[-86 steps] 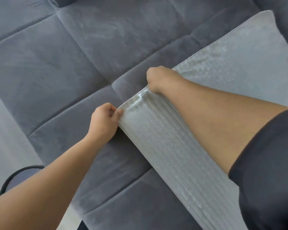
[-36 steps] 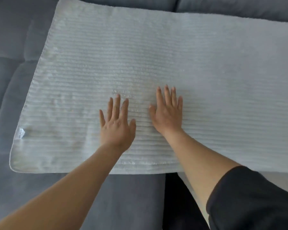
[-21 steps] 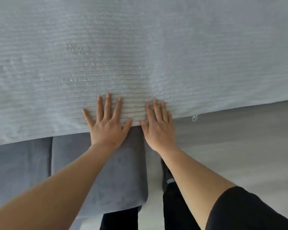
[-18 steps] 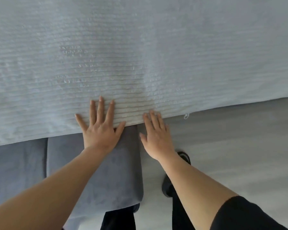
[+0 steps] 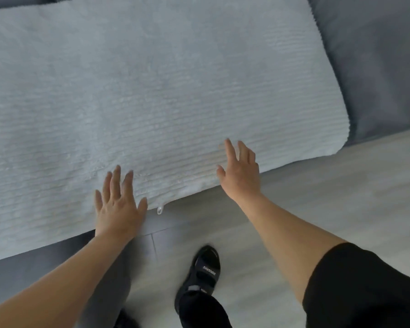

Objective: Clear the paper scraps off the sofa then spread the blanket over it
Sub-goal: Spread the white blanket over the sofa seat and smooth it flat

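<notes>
I find the blanket (image 5: 152,91) lying flat over the sofa (image 5: 369,67), filling the upper and middle frame. Left hand (image 5: 117,209), lower centre-left — grip open, fingers straight, palm on the blanket's near edge. Right hand (image 5: 240,176), centre-right — grip open, fingers spread, holding nothing; contact with the blanket unconfirmed.

1 blkt (image 5: 152,91), 1 sofa (image 5: 369,67), 2 grips (image 5: 118,209) (image 5: 242,174)

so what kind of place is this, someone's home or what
Most likely a living room in a home. A grey upholstered sofa has a pale ribbed blanket spread over its seat, and it stands on a light, wood-look plank floor.
</notes>
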